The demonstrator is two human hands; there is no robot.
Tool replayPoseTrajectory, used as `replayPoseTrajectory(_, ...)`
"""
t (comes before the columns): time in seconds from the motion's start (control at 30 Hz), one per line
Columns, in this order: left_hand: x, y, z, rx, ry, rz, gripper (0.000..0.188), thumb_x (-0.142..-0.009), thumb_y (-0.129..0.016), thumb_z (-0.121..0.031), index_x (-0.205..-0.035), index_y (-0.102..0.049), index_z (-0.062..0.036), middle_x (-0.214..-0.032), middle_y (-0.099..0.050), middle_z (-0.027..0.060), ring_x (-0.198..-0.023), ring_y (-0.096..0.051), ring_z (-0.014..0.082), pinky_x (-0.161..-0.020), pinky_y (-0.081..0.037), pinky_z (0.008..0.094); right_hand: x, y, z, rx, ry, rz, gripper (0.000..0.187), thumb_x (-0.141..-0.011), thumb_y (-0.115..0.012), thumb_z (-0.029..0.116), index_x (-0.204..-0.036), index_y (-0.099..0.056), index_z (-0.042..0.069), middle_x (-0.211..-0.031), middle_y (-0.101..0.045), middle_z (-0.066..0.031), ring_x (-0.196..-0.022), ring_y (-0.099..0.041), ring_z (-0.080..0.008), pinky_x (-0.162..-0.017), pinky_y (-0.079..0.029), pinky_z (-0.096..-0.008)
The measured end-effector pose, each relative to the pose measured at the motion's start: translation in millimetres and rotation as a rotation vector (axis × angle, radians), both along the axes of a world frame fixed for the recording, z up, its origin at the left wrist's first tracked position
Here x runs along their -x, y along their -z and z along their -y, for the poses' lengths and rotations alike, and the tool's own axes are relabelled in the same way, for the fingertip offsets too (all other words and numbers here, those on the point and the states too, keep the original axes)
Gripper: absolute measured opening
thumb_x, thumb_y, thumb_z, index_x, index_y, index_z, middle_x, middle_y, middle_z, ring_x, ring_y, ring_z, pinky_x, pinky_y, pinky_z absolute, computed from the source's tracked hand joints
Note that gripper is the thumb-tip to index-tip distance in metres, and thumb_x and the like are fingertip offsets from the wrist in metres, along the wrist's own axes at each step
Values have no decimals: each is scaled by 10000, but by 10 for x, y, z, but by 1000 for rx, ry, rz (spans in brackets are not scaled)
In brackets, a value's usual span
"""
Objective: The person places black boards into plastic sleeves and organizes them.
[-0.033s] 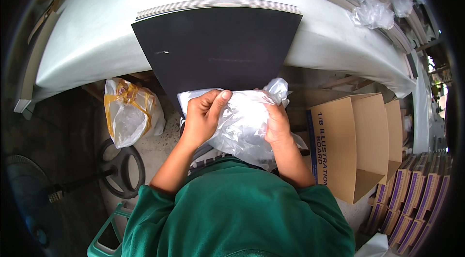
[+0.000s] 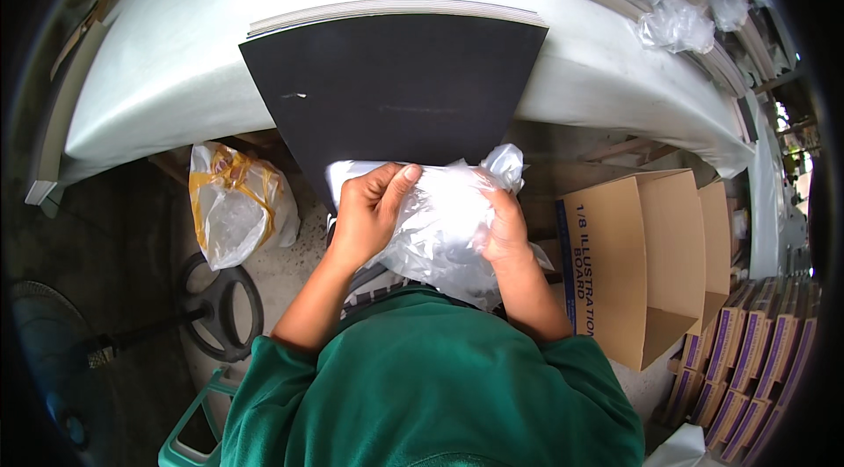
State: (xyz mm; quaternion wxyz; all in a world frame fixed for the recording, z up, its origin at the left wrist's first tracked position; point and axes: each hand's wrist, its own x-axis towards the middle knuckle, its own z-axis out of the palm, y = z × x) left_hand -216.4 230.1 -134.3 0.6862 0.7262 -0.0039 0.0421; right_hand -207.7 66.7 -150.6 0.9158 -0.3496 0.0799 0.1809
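Left hand (image 2: 367,214), right hand (image 2: 505,228) hold clear film (image 2: 431,234); yellow-taped bag (image 2: 283,207) contains crumpled plastic (image 2: 236,219).

Long table (image 2: 158,89) ahead of me, draped in pale sheeting, wooden braces (image 2: 615,149) underneath. Grey, speckled floor (image 2: 288,278). To my left: dark area, pedestal fan (image 2: 48,370) on round black base (image 2: 208,309), green stool (image 2: 186,418) partly in view. To my right: open cardboard box (image 2: 607,243), stacked cartons (image 2: 747,353). Bright light (image 2: 802,170) at far right edge; picture rim black.

Right hand (image 2: 507,225) partly indistinct against glaring plastic (image 2: 440,225)
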Motion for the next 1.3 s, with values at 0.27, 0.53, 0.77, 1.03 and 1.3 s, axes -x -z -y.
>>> replayPoseTrajectory(0.27,-100,-261,-22,151,32,19,271,-871,-506,-202,-678,-538,-15,-601,-444,-48,-580,-351,27,-523,-307,199,-12,-292,123,251,-171,180,294,-717,-613,119,-970,-511,9,-789,-545,-47,-637,-517,-96,-599,-452,-234)
replayPoseTrajectory(0.53,-160,-177,-82,-58,28,-27,369,-872,-505,-230,-572,-436,-26,-540,-322,-78,-547,-269,18,-465,-241,205,-9,-221,163,42,-80,115,260,-698,-614,132,-904,-525,-1,-796,-565,-71,-629,-532,-123,-568,-456,-263)
replayPoseTrajectory(0.77,-137,-386,-352,152,61,-59,308,-884,-472,-231,-677,-547,-15,-616,-504,-42,-562,-410,16,-510,-341,183,-116,-96,102,277,-293,151,184,-767,-609,151,-899,-552,37,-738,-562,-35,-606,-540,-99,-514,-435,-228)
replayPoseTrajectory(1.03,-36,-230,-220,-26,109,-74,309,-887,-454,-240,-707,-545,-6,-588,-489,-2,-573,-423,61,-532,-378,233,142,-81,228,-11,-8,104,162,-713,-557,91,-840,-470,40,-617,-507,-49,-547,-542,-144,-542,-483,-327)
replayPoseTrajectory(1.3,49,-3,-98,-151,564,-162,344,-829,-499,-408,-803,-544,-68,-695,-515,40,-676,-476,115,-611,-387,248,-35,-169,107,206,-23,271,145,-721,-552,-10,-769,-442,72,-695,-472,-4,-578,-490,-95,-541,-402,-216)
